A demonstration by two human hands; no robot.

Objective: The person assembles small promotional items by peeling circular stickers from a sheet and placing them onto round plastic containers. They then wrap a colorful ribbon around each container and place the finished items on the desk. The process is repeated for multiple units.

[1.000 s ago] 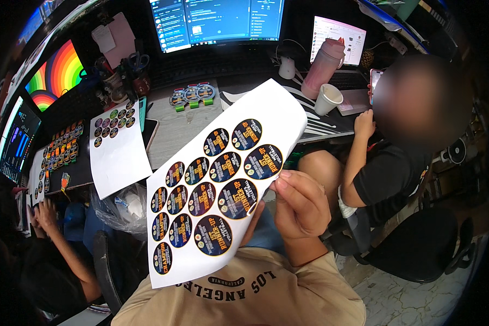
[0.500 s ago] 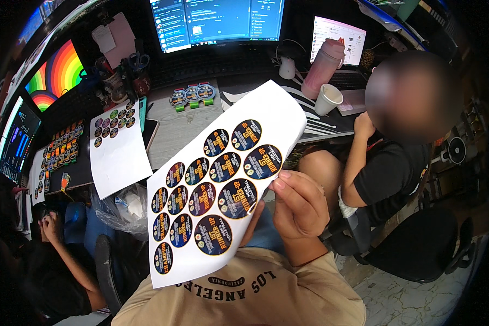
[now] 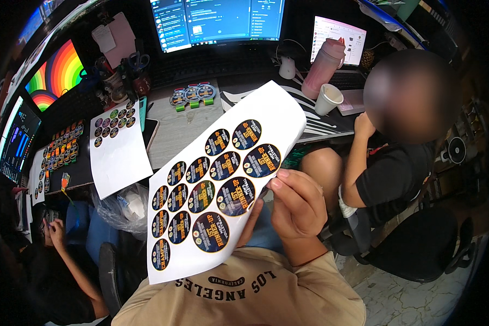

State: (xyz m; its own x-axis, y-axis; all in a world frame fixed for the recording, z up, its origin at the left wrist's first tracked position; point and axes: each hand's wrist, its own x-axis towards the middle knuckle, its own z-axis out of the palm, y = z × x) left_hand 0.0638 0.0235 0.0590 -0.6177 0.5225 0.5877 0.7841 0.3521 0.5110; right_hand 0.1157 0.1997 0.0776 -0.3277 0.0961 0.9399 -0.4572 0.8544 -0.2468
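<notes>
- Head view: the right hand (image 3: 299,209) is gripping the right margin of a white sheet (image 3: 280,117), its thumb and fingers (image 3: 282,186) pinching close beside the round dark labels (image 3: 236,195).
- The white sheet is hanging aslant in the air across the near edge of the table (image 3: 171,130), its far corner overlapping the tabletop.
- The left hand (image 3: 251,224) is mostly hiding behind the paper; whether it is gripping or merely bracing, I am not able to tell.
- Handling this well is probably calling for a light pinch on the blank margin, with the hidden hand backing the paper so that it is not creasing.
- Its right side is bowing, so even support is likely mattering more than force.
- The paper is covering part of the table's near edge; whether a label's rim is lifting under the fingers is not showing clearly.
- Beyond the table's left end, a co-worker's hand (image 3: 56,231) is touching something too dark to identify.
</notes>
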